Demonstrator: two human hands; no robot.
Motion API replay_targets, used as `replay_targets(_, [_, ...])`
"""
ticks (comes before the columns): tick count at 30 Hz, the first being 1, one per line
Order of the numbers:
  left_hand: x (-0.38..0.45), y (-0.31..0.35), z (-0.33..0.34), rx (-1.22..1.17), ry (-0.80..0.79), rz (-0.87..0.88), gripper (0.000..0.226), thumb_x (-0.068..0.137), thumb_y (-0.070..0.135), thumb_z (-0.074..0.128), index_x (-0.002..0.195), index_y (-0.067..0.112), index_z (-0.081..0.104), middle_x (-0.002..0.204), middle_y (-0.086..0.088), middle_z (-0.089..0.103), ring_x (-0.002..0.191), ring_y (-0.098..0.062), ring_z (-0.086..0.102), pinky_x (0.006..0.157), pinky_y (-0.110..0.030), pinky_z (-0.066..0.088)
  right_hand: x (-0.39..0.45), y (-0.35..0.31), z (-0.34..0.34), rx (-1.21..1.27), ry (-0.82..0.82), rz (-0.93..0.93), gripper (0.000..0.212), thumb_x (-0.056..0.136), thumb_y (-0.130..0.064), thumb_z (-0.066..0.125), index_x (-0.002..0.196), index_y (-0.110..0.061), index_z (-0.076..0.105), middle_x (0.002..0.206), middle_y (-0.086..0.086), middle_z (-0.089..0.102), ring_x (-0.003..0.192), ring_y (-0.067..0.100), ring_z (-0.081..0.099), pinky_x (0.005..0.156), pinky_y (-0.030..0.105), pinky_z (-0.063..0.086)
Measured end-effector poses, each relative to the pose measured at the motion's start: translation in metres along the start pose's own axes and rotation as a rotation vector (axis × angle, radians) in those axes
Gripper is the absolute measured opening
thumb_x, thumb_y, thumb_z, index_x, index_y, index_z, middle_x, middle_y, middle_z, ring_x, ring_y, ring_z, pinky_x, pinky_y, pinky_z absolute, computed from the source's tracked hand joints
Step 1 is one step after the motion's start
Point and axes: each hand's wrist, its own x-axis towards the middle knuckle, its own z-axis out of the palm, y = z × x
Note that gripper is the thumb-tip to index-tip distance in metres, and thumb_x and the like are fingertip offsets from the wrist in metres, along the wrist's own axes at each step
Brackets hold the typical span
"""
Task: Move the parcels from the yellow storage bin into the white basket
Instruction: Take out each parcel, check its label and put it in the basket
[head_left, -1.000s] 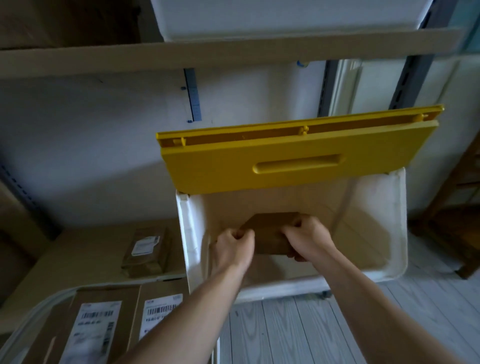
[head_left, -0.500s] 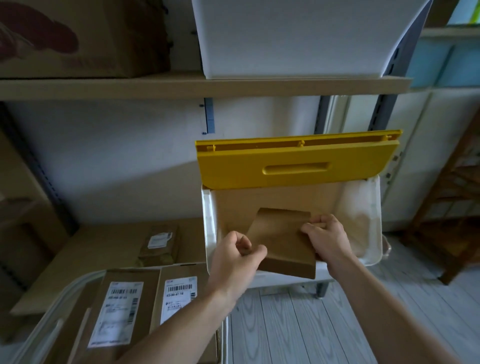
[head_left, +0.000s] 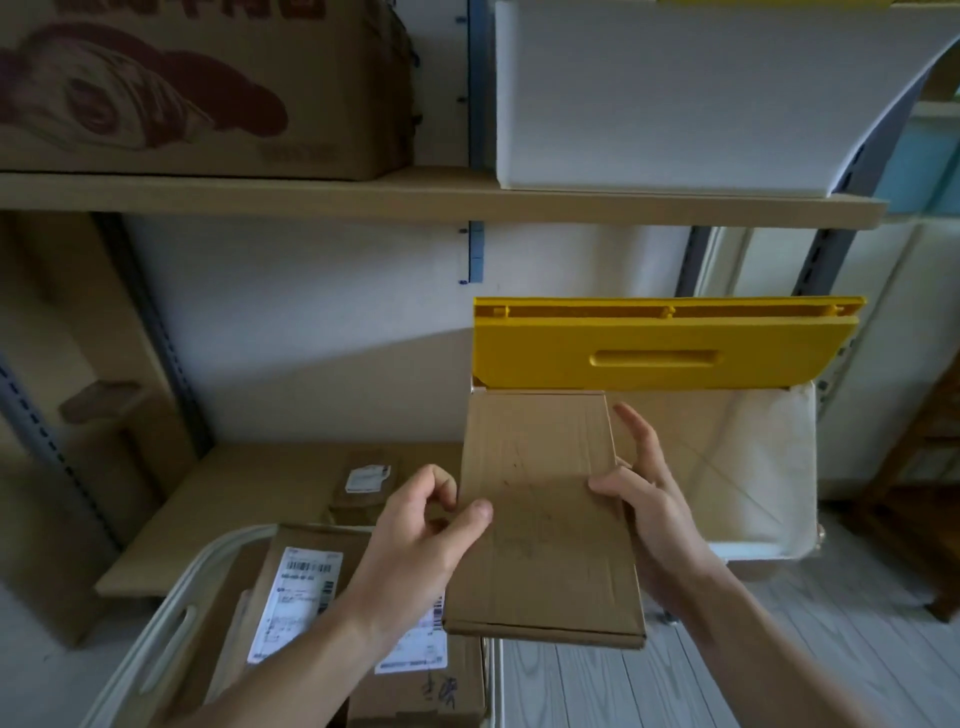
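Parcel (head_left: 540, 514) held flat — left hand (head_left: 415, 540) pinching, right hand (head_left: 654, 514) gripping its edge.

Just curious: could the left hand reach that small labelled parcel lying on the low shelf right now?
Probably not yet: the left hand pinches the flat parcel, so it is busy. The path to the small parcel itself looks open.
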Motion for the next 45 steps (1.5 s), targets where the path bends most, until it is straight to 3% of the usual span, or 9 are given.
replay_targets(5, [0.003, -0.009, -0.041, -0.054, 0.097, -0.025, 0.031, 0.095, 0.028, 0.069, 0.086, 0.008, 0.047, 0.076, -0.004, 0.041, 0.072, -0.015, 0.043, 0.072, -0.027, 0.037, 0.007, 0.01, 0.031, -0.12, -0.091, 0.021, 0.07, 0.092, 0.001, 0.06, 0.14, -0.045, 0.038, 0.11, 0.009, 0.076, 0.092, 0.027, 0.072, 0.071, 0.037, 0.059])
replay_targets(10, [0.009, -0.022, -0.079, -0.184, 0.302, -0.142, 0.026, 0.088, 0.028, 0.074, 0.092, 0.005, 0.062, 0.095, -0.023, 0.065, 0.098, -0.038, 0.063, 0.088, -0.041, 0.045, 0.023, 0.027, 0.067, -0.172, -0.112, 0.041, 0.066, 0.093, 0.002, 0.06, 0.143, -0.037, 0.041, 0.103, 0.025, 0.071, 0.082, 0.029, 0.065, 0.065, 0.041, 0.052])
replay_targets(15, [0.013, -0.024, -0.108, -0.214, 0.358, -0.133, 0.018, 0.087, 0.028, 0.077, 0.085, 0.016, 0.064, 0.104, -0.031, 0.063, 0.104, -0.048, 0.062, 0.09, -0.053, 0.05, 0.042, 0.044, 0.102, -0.095, -0.135, 0.044, 0.067, 0.095, 0.002, 0.058, 0.144, -0.039, 0.038, 0.088, 0.008, 0.073, 0.075, 0.019, 0.069, 0.063, 0.035, 0.055])
replay_targets(19, [0.009, -0.032, -0.114, -0.205, 0.346, -0.115, 0.024, 0.088, 0.028, 0.074, 0.095, 0.008, 0.061, 0.098, -0.024, 0.064, 0.096, -0.036, 0.064, 0.087, -0.04, 0.05, 0.049, 0.052, 0.125, -0.131, -0.045, -0.105, 0.07, 0.096, 0.002, 0.058, 0.144, -0.044, 0.038, 0.082, 0.009, 0.068, 0.069, 0.018, 0.063, 0.067, 0.039, 0.051])
replay_targets(22, [0.006, -0.028, -0.12, -0.195, 0.357, -0.094, 0.036, 0.076, 0.039, 0.076, 0.094, 0.011, 0.063, 0.092, -0.017, 0.067, 0.093, -0.032, 0.066, 0.092, -0.047, 0.052, 0.048, 0.055, 0.141, -0.149, -0.055, -0.189, 0.071, 0.096, 0.003, 0.058, 0.145, -0.041, 0.032, 0.092, 0.003, 0.075, 0.081, 0.018, 0.07, 0.074, 0.033, 0.058])
replay_targets(27, [0.003, -0.03, -0.151, -0.206, 0.406, -0.118, 0.034, 0.064, 0.048, 0.077, 0.088, 0.025, 0.07, 0.092, -0.006, 0.073, 0.094, -0.028, 0.069, 0.091, -0.044, 0.05, 0.052, 0.058, 0.159, -0.124, -0.163, -0.119, 0.081, 0.095, 0.005, 0.06, 0.152, -0.043, 0.026, 0.069, -0.006, 0.07, 0.062, 0.003, 0.065, 0.056, 0.013, 0.049])
replay_targets(35, [0.006, -0.047, -0.172, -0.437, 0.445, -0.148, 0.045, 0.082, 0.02, 0.072, 0.126, 0.02, 0.06, 0.11, -0.008, 0.075, 0.101, -0.029, 0.073, 0.086, -0.049, 0.059, 0.072, 0.068, 0.171, 0.015, -0.001, -0.031, 0.073, 0.086, -0.007, 0.075, 0.141, -0.034, 0.035, 0.103, 0.007, 0.077, 0.099, 0.027, 0.075, 0.087, 0.056, 0.06])
replay_targets(41, [0.011, -0.049, -0.171, -0.392, 0.568, -0.113, 0.054, 0.072, 0.025, 0.074, 0.122, 0.017, 0.055, 0.104, -0.005, 0.078, 0.098, -0.026, 0.075, 0.094, -0.054, 0.056, 0.08, 0.074, 0.171, 0.012, 0.061, -0.043, 0.058, 0.081, -0.008, 0.08, 0.122, -0.027, 0.044, 0.105, 0.012, 0.071, 0.093, 0.028, 0.075, 0.072, 0.041, 0.063])
replay_targets(45, [0.017, -0.052, -0.177, -0.247, 0.724, -0.063, 0.025, 0.083, 0.026, 0.074, 0.105, 0.02, 0.063, 0.096, 0.005, 0.078, 0.096, -0.016, 0.074, 0.087, -0.041, 0.059, 0.086, 0.075, 0.162, 0.012, 0.029, -0.025, 0.027, 0.09, -0.01, 0.072, 0.089, -0.021, 0.047, 0.09, 0.006, 0.066, 0.079, 0.024, 0.072, 0.06, 0.033, 0.056])
